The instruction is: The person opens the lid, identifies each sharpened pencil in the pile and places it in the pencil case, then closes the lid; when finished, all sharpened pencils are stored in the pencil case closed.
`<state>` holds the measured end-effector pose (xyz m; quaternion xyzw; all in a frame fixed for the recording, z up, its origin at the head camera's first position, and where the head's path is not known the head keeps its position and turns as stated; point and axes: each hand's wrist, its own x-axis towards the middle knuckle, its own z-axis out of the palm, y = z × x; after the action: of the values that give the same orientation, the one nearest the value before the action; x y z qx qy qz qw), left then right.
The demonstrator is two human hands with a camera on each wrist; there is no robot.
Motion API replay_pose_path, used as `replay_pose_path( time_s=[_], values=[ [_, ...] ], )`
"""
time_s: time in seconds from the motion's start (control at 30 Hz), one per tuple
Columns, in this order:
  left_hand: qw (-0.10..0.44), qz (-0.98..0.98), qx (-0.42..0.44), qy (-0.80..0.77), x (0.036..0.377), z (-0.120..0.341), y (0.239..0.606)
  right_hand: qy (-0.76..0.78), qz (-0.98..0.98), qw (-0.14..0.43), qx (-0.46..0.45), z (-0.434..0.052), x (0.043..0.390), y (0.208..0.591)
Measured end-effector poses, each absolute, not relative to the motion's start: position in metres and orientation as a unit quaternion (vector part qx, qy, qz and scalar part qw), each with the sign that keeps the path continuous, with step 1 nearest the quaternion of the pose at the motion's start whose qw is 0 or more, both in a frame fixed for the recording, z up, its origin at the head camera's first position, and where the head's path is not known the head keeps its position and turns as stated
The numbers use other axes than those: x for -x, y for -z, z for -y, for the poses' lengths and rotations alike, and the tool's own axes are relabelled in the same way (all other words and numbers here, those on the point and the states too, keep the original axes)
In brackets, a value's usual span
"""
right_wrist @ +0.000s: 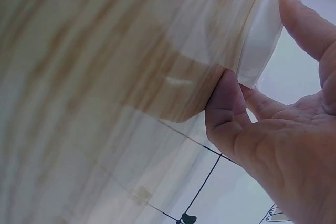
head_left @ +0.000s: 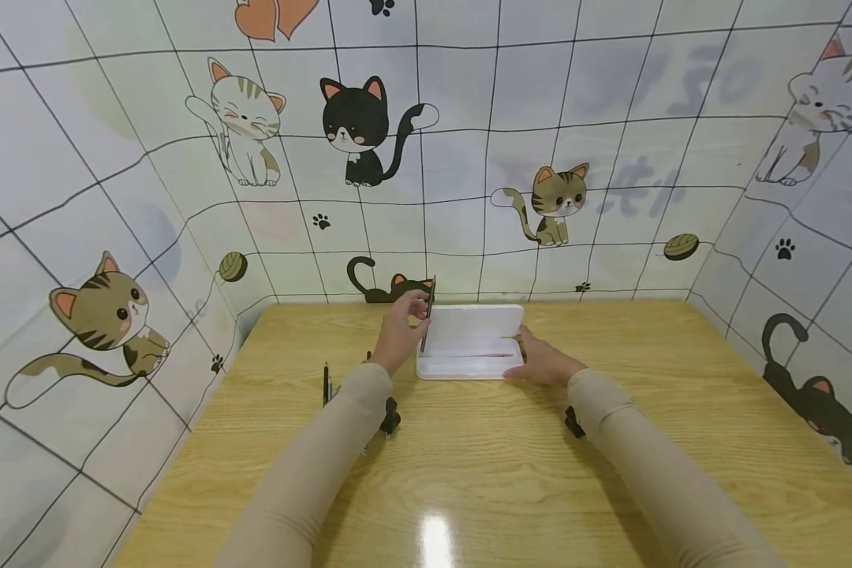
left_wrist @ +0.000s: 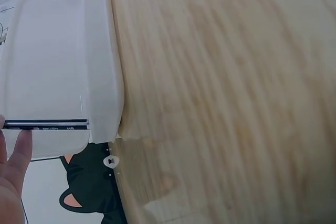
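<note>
A white plastic pencil case (head_left: 461,369) lies on the table with its lid (head_left: 476,319) raised at the back. My left hand (head_left: 399,330) pinches a dark pencil (left_wrist: 63,127) marked HB between thumb and fingers. The pencil stands steeply tilted at the case's left end, its lower tip reaching to the tray. Along the inside of the case lies a thin red pencil-like stick (head_left: 493,355). At the right end, my right hand (head_left: 545,361) grips the case; in the right wrist view the thumb (right_wrist: 302,19) is above and curled fingers are underneath.
Several dark pencils (head_left: 326,384) lie on the wooden table (head_left: 497,473) to the left, partly hidden by my left forearm. Behind the table stands a wall covering (head_left: 454,221) with printed cats. Black devices (head_left: 573,422) sit under both wrists.
</note>
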<state>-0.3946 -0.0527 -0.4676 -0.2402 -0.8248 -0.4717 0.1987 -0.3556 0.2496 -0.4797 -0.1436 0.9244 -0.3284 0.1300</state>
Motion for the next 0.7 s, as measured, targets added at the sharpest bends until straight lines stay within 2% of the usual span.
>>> replay_pose_path(
  time_s=[0.7],
  values=[
    [0.163,0.866,0.274,0.385,0.39,0.036,0.463,0.316,-0.93,0.132,0.135,-0.247,0.356,0.479]
  ],
)
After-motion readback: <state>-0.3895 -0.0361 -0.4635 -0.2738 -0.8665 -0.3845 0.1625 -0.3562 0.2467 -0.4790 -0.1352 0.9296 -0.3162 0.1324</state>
